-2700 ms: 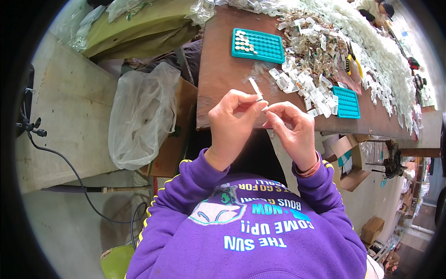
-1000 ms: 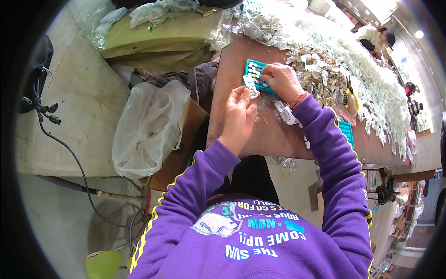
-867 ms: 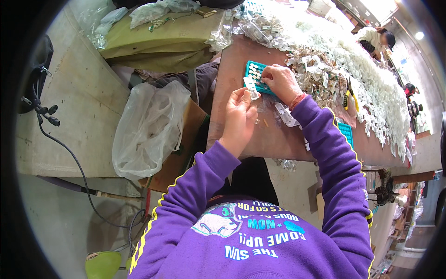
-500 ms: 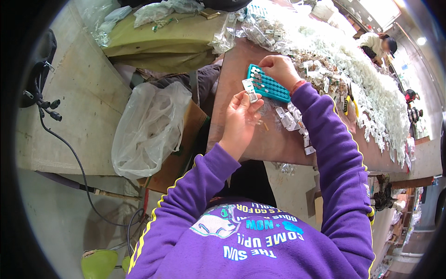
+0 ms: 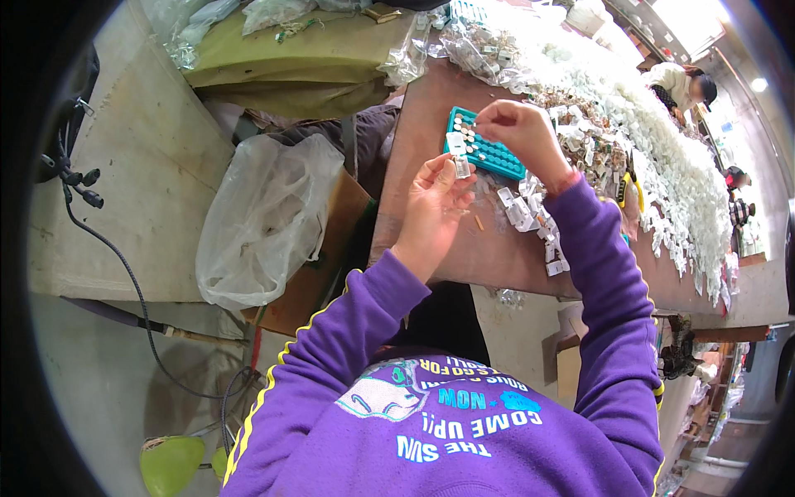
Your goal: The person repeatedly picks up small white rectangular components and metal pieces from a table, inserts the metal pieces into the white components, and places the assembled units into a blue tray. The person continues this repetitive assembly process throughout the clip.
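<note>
A small clear plastic box [image 5: 461,168] with its lid flipped up is pinched between the thumb and fingers of my left hand [image 5: 432,203], over the near side of a teal tray [image 5: 507,164]. The tray has rows of round pockets. Several small pale round pieces [image 5: 460,127] sit in its left part. Above the tray's far edge is my right hand [image 5: 523,134], thumb and fingertips pressed together. Whatever is between those fingertips is too small to make out.
Loose clear boxes [image 5: 522,214] lie right of the tray. A huge heap of small clear packets [image 5: 638,141] covers the table's right side, with yellow-handled pliers [image 5: 633,186] at its edge. A plastic bag [image 5: 261,224] hangs at left. Another person [image 5: 675,83] is at far right.
My right hand has lifted off the tray and moved right, its fingertips pinched. The left hand still holds the box, now turned a little more upright.
</note>
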The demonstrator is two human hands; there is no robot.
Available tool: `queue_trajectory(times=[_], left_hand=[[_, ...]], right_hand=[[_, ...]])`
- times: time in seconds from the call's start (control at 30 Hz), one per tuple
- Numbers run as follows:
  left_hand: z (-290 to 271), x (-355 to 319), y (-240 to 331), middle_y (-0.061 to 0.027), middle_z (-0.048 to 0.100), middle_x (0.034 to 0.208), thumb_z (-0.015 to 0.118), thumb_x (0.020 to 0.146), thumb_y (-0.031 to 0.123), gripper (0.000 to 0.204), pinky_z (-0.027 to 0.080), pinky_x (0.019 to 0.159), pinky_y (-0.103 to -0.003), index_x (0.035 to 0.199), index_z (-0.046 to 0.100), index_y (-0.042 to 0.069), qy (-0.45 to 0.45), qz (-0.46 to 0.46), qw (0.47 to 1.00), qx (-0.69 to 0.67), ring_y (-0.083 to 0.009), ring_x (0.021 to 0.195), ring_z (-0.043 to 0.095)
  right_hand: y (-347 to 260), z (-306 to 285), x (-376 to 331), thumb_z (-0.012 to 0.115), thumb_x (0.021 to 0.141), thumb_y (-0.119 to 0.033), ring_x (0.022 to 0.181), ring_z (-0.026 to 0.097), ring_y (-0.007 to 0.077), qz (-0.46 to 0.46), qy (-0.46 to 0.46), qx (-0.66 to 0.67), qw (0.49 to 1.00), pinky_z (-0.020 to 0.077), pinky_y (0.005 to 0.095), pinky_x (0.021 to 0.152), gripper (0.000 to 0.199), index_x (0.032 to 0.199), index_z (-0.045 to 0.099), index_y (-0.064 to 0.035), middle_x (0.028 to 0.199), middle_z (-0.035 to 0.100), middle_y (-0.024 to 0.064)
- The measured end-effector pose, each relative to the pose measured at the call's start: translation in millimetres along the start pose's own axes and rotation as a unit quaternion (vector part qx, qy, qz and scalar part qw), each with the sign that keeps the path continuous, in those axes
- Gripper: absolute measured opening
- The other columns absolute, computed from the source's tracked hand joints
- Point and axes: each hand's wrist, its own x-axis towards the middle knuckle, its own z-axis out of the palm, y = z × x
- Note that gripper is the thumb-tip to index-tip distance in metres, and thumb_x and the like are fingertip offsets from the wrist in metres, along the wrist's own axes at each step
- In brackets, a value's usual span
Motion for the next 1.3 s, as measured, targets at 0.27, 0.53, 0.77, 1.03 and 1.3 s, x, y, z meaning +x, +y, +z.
queue_trajectory(times=[0.27,0.53,0.77,1.03,1.3], left_hand=[[9,-4,-2,-0.0029,0.063,0.096,0.059,0.096,0.018,0.017,0.051,0.072,-0.025,0.109,0.057,0.008,0.007,-0.001,0.998,0.061,-0.0117,0.085,0.062],[10,-3,-1,-0.0028,0.063,0.095,0.06,0.095,0.017,0.016,0.051,0.072,-0.024,0.107,0.058,0.007,-0.006,-0.003,0.998,0.064,-0.011,0.081,0.062],[8,-3,0,-0.0029,0.064,0.093,0.061,0.094,0.018,0.016,0.051,0.073,-0.025,0.107,0.058,0.008,-0.016,-0.017,0.998,0.054,-0.0104,0.08,0.061],[6,-1,0,-0.0033,0.064,0.093,0.06,0.095,0.019,0.014,0.051,0.074,-0.027,0.105,0.058,0.009,-0.002,-0.02,1.0,0.022,-0.0111,0.08,0.061],[2,1,0,-0.0095,0.064,0.098,0.059,0.095,0.021,0.021,0.053,0.075,-0.032,0.11,0.056,0.008,0.01,-0.01,1.0,0.01,-0.016,0.084,0.062]], right_hand=[[-31,19,-63,0.071,0.075,-0.006,0.065,0.062,0.0237,-0.163,0.071,-0.136,0.975,0.0513,0.0311,0.06,0.007,0.081,0.068,-0.0062,0.077,0.061,0.0084],[-35,14,-70,0.069,0.076,-0.006,0.068,0.063,0.0266,-0.199,0.054,-0.161,0.965,0.0521,0.0333,0.061,0.009,0.085,0.069,-0.007,0.079,0.063,0.0081],[-39,11,-65,0.07,0.076,0.001,0.072,0.066,0.019,-0.192,0.052,-0.158,0.967,0.0534,0.028,0.064,0.013,0.088,0.071,-0.0039,0.081,0.068,0.0082],[-24,15,-68,0.067,0.082,-0.005,0.077,0.067,0.0147,-0.166,0.08,-0.097,0.978,0.0525,0.026,0.071,0.013,0.095,0.07,-0.0024,0.089,0.07,0.0068],[18,1,-42,0.066,0.082,-0.018,0.073,0.065,0.03,-0.077,0.041,-0.27,0.959,0.0511,0.0384,0.068,0.013,0.086,0.071,-0.007,0.081,0.066,0.012]])
